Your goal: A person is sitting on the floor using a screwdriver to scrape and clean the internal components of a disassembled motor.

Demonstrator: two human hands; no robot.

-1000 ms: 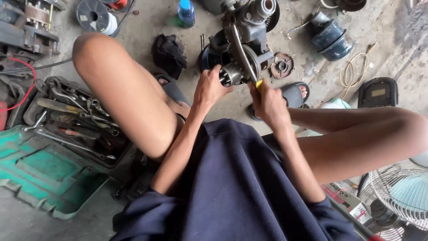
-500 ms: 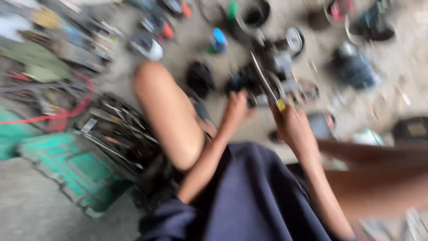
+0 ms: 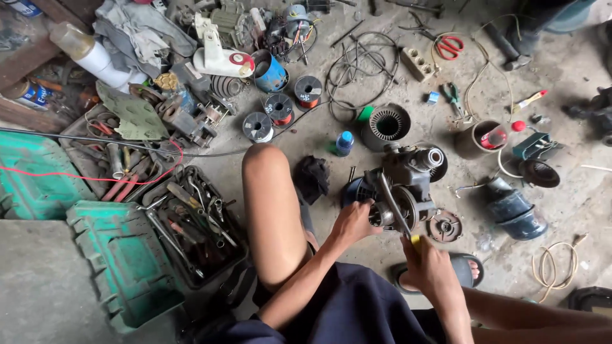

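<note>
On the dusty floor, just in front of the person's knees, sat a dark grey pump motor (image 3: 403,191). It looked heavy and hard, made of thick metal, so it would likely not bend or break. It also looked greasy, so it could slip. The round body near the front seemed the best place to grab it, since it was wide and solid.

The left hand (image 3: 352,224) was wrapped around the front end of the motor, fingers curled on it to keep it from moving. The right hand (image 3: 428,266) was closed tight around the yellow handle of a screwdriver (image 3: 396,210). Its long thin shaft went up and across the face of the motor, touching it. The motor lay just past both hands, the left one on it and the right one a little below it.

A round metal cover (image 3: 444,226) lay on the floor beside the motor, on its right. A black rag (image 3: 312,177) lay just to its left, near the person's bare knee. A small blue-capped bottle (image 3: 344,143) stood a bit farther up. A green toolbox (image 3: 118,261) full of wrenches sat well to the left. Spools of copper wire (image 3: 279,108) and red scissors (image 3: 450,46) lay far up the floor.
</note>
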